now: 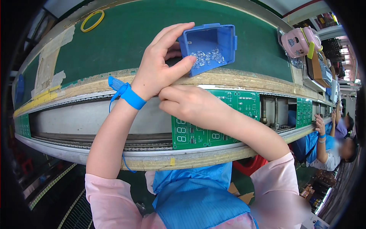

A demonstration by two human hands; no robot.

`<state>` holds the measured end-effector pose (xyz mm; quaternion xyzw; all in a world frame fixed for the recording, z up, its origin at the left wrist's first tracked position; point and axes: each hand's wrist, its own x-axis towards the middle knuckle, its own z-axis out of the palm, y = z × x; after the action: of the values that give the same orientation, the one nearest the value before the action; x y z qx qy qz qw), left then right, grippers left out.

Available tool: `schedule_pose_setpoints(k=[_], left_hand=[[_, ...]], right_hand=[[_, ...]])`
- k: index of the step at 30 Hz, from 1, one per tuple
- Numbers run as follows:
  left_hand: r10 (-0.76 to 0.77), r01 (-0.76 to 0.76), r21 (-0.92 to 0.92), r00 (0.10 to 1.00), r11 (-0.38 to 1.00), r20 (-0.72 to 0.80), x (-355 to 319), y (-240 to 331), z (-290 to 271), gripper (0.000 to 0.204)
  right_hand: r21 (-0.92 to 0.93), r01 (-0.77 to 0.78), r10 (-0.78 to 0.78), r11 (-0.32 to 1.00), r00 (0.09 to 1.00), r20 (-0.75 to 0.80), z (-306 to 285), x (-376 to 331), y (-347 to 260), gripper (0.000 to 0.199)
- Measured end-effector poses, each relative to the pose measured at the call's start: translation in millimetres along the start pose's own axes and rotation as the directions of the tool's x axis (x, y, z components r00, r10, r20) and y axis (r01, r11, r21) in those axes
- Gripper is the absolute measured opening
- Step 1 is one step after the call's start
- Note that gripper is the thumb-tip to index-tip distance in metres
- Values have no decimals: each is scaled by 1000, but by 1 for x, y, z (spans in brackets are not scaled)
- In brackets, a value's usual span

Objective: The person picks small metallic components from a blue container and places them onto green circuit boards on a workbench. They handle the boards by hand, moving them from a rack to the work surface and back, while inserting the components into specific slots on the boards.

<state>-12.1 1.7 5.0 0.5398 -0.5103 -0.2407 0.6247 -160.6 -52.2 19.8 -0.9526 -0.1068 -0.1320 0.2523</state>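
Note:
My left hand (pixel 162 59), with a blue wrist strap (pixel 133 97) on its wrist, grips the left side of a blue plastic bin (pixel 207 70). Its fingers lie along the outer edge and its thumb is at the opening. Small clear electronic parts (pixel 207 57) lie loose in the bin, which is tilted toward me. My right hand (pixel 185 100) is closed just below the left wrist, its arm crossing over a green circuit board (pixel 194 139). Whatever its curled fingers may hold is hidden. The board sits on the conveyor rails, partly covered by my forearm.
Behind the wooden rail lies a green work surface (pixel 114 45) with a yellow tape roll (pixel 92 21). A pink container (pixel 299 42) stands at the right. More boards (pixel 304 112) sit along the conveyor. At far right, another person's hand (pixel 320 125) is over the line.

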Motion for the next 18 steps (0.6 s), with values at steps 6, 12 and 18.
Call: schedule_pose_setpoints(k=[6,12,18], left_hand=[[-16,17,-24,999,1000,31,-1,2,-2,60],[3,-2,-18,999,1000,33,0,2,-2,58],[0,1,-17,999,1000,35,0,2,-3,58]], right_hand=[[-46,33,-32,998,999,21,-2,-4,0,18],[-38,-44,43,998,998,-37,-9,-23,-1,19],[220,-154,192,963,968,-163,-17,-23,-5,26]])
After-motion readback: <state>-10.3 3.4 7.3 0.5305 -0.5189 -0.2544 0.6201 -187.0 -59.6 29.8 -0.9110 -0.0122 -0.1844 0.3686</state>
